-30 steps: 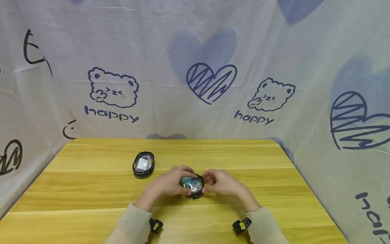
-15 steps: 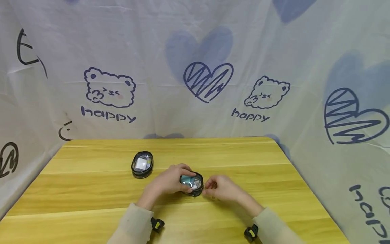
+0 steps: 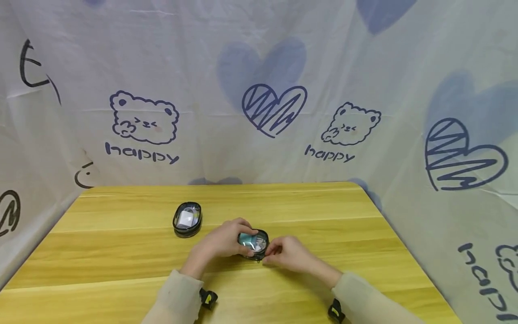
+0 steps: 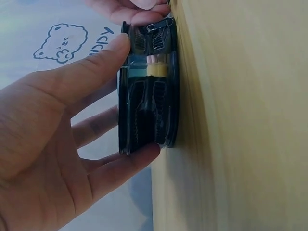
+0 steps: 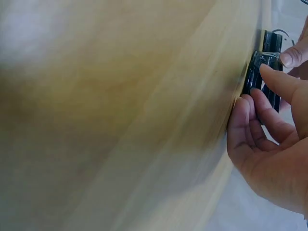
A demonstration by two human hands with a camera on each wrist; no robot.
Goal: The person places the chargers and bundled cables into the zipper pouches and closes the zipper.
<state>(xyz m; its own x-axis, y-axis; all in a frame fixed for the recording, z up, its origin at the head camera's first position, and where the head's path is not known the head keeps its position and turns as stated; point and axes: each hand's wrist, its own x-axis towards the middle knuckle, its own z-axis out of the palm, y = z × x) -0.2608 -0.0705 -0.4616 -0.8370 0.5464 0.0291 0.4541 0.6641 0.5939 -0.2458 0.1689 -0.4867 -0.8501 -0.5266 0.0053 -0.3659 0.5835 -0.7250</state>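
Observation:
In the head view, a small oval zip pouch [image 3: 259, 243] with a clear top and black trim sits mid-table; teal and white things show inside. My left hand [image 3: 226, 240] grips it from the left, thumb in front and fingers behind. In the left wrist view, its side shows two dark zipper tapes [image 4: 159, 106] with a gap between them. The zipper pull [image 4: 161, 24] lies at the far end, right by the right hand's fingertips. My right hand [image 3: 289, 254] is at the pouch's front right corner, curled, thumb and forefinger pinching at the pull.
A second clear oval pouch [image 3: 187, 219] with black trim, holding a white item, stands further back on the left of the wooden table [image 3: 323, 207]. A printed white cloth [image 3: 226, 148] hangs behind and at both sides.
My right hand drew slightly away from the pouch's right side, then came down to its front right corner. The left hand keeps its grip; the pouch has hardly moved.

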